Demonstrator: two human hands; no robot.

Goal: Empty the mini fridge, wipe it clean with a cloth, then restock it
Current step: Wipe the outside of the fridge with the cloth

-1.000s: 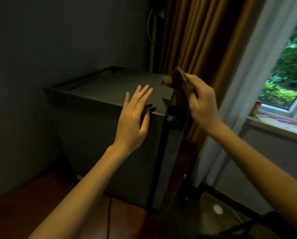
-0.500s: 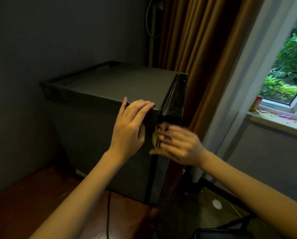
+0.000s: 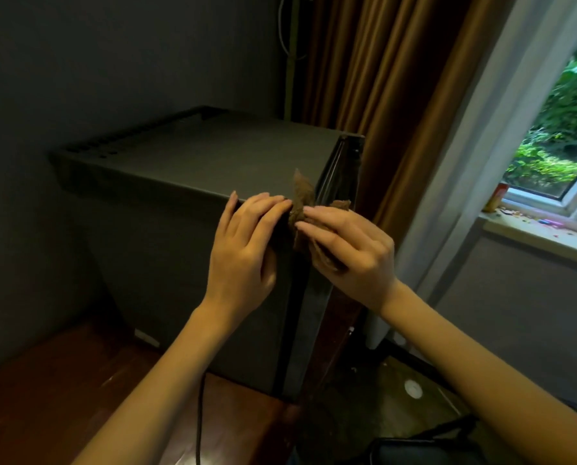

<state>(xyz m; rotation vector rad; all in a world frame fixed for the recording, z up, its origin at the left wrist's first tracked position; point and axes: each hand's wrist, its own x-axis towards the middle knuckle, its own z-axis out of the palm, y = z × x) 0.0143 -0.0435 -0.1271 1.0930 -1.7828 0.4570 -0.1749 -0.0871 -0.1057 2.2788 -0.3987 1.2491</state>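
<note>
Mid-frame, at mini fridge [image 3: 193,156] top-front corner: your R hand [image 3: 354,253] pinches brown cloth [image 3: 302,199], L hand [image 3: 243,250] fingertips on it (grip unclear), so fold a flat pad before wiping door seam [image 3: 329,172].

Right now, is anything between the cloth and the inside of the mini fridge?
Yes. The fridge door, seemingly shut or nearly so, stands between the cloth and the interior. The right hand pinches the cloth at the mini fridge's top front corner; the left hand touches it.
</note>
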